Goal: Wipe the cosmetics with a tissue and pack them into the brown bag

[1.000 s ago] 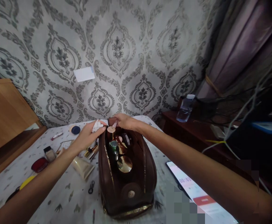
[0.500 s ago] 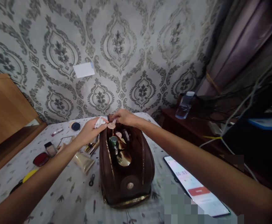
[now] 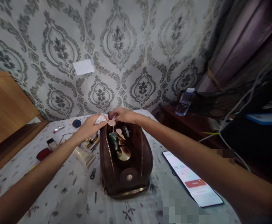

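Open brown bag point(image 3: 126, 174) at 6 o'clock on patterned cloth point(image 3: 65, 186). Clock positions about the bag: 10, left hand point(image 3: 91, 123), grip closed round a white tissue point(image 3: 101, 119); 12, right hand point(image 3: 124, 115), fingers bent, hold indiscernible; 9, tube point(image 3: 84, 156); 4, phone point(image 3: 193, 179).

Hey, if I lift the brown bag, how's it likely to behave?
The bag will probably hold its shape fairly well, since its sides stand up even while open. It may feel weighty, given the bottles and other items inside. Tipping it could spill them, as its top gapes open.
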{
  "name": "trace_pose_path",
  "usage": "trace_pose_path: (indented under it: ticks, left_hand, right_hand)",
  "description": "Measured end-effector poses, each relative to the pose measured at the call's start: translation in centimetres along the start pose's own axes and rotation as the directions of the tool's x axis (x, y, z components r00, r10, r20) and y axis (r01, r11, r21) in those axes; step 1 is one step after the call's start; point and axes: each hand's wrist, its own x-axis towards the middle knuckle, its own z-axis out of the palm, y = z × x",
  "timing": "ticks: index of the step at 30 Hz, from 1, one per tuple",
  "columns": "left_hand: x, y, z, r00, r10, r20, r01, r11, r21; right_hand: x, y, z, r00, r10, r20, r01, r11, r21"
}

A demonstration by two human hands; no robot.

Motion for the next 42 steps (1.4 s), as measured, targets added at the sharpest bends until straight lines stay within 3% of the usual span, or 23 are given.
trace_pose_path:
  ticks: [4,7,14,18,26,30,34,39,42]
  left_hand:
    - [-0.3,0.4,0.0,0.999,0.022,-0.041,-0.021,1.000,0.002]
    - [-0.6,1.1,0.0,0.995,0.085,-0.054,-0.083,0.995,0.049]
    - [0.4,2.0,-0.8,0.986,0.027,0.165,-0.033,0.999,0.037]
    - [1.8,2.0,-1.0,0.964,0.040,0.262,-0.079,0.987,0.138]
    - [2.2,2.4,-1.0,0.956,0.042,0.291,-0.096,0.980,0.173]
    - [2.0,2.5,-0.9,0.966,0.036,0.255,-0.085,0.980,0.182]
    - [1.3,2.3,-0.6,0.984,0.041,0.173,-0.080,0.971,0.225]
    - [-0.4,3.6,-0.9,0.988,0.148,0.036,-0.152,0.950,0.273]
    - [-1.3,4.3,-1.2,0.985,0.172,0.018,-0.171,0.950,0.261]
  right_hand:
    - [-0.6,-0.1,-0.1,0.997,-0.067,0.032,0.065,0.996,0.065]
    - [-0.6,-0.4,-0.3,0.990,-0.115,0.084,0.115,0.993,0.000]
    - [-0.4,-1.0,-0.6,0.979,-0.144,0.143,0.171,0.967,-0.191]
    - [-0.2,-0.9,-0.5,0.980,-0.127,0.154,0.164,0.951,-0.261]
    - [0.2,-0.5,-0.4,0.975,-0.149,0.162,0.171,0.976,-0.132]
    - [-0.2,-0.5,-1.7,0.972,-0.214,0.095,0.226,0.965,-0.131]
    - [-1.8,-0.5,-4.0,0.963,-0.265,-0.050,0.255,0.954,-0.155]
    - [-7.2,-1.7,-7.2,0.922,-0.260,-0.286,0.217,0.960,-0.175]
    - [-11.4,-3.2,-8.9,0.904,-0.279,-0.325,0.234,0.957,-0.172]
